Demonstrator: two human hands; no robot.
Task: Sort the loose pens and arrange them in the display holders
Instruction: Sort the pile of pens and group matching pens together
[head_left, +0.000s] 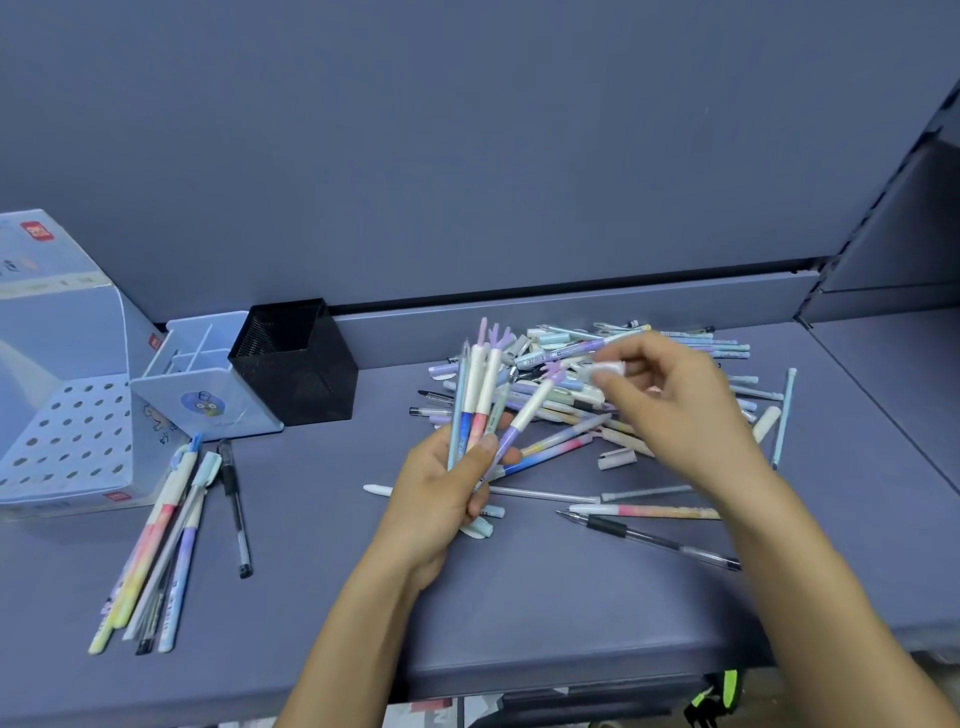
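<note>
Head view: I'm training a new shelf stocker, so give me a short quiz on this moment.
1. True or false: the left hand grips a bundle of pens.
2. Which stands nearer the pen pile: A) black mesh holder, B) blue divided holder?
3. What does the right hand pinch?
Key: 1 true; 2 A; 3 a small white cap.

Bare forearms; bare left hand, right hand.

Grey-blue shelf against a matching back panel.
</note>
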